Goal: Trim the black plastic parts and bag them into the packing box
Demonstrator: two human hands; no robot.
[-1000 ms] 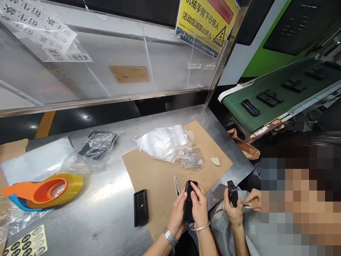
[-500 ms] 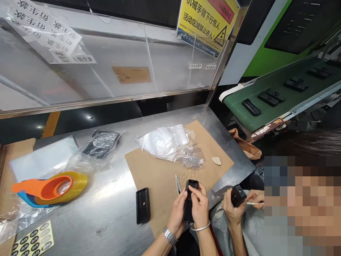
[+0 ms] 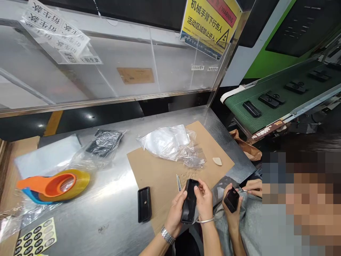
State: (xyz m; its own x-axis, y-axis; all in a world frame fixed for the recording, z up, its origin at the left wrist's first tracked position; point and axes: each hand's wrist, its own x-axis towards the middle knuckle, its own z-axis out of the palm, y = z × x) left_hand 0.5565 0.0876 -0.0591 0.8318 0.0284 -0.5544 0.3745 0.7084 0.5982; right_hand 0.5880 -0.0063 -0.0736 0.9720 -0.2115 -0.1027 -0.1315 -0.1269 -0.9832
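Note:
Both my hands hold a black rectangular tray-like part [image 3: 189,202], its hollow side facing up, over the front of the brown paper sheet [image 3: 149,170]. My left hand [image 3: 176,211], with a metal watch at the wrist, grips its left edge. My right hand [image 3: 204,202], wearing a bangle, holds the right edge with the thumb near the upper end. Just beyond my left hand lies a thin utility knife [image 3: 178,182]. A second black tray part [image 3: 144,204] rests to the left, partly on the metal table [image 3: 114,199].
Clear plastic bags [image 3: 170,142] and a beige piece [image 3: 217,161] lie on the paper. Orange scoop [image 3: 48,186] and sticker sheet [image 3: 37,236] are at left. At right, a co-worker's hand [image 3: 231,213] holds a black part; a green conveyor [image 3: 239,106] carries similar parts.
My right hand has shifted right, its fingers now at the part's edge instead of over its hollow. The part's hollow shows more fully. The co-worker's black part has tilted and moved lower.

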